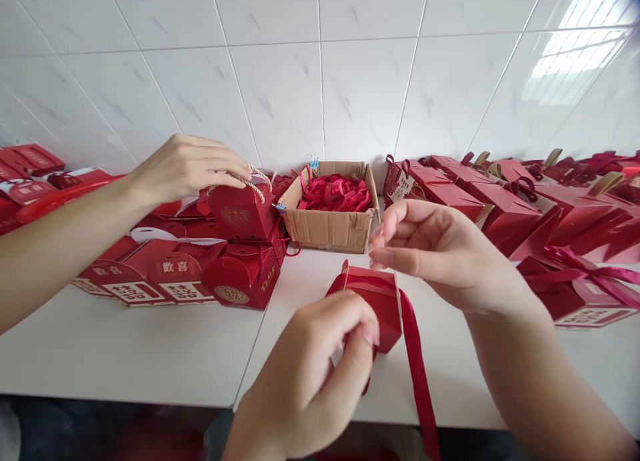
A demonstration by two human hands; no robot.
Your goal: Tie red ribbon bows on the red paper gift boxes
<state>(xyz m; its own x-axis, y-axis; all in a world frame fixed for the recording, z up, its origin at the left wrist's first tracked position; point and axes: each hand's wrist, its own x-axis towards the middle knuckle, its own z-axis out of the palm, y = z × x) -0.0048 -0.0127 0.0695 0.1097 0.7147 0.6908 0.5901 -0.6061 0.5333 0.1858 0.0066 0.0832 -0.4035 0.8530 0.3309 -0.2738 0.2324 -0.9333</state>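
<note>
A small red gift box [390, 314] stands on the white table in front of me. A dark red ribbon [419, 367] crosses its top, and one end drapes down the right side past the table edge. My left hand [320, 371] is in front of the box, its thumb and forefinger closed in a pinch on the ribbon's other side; a short piece shows below the fingers. The hand hides part of the box. Above the box's right rear corner is my right hand [435, 254], fingers curved and a gap between thumb and fingertips, holding nothing.
At left, another person's hand [190, 167] holds a red box [243, 211] by its rope handle, above stacked red boxes [175, 267]. A cardboard box [327, 227] of red ribbons stands by the tiled wall. Rows of red boxes [505, 207] and a bow-tied box [585, 291] are at right.
</note>
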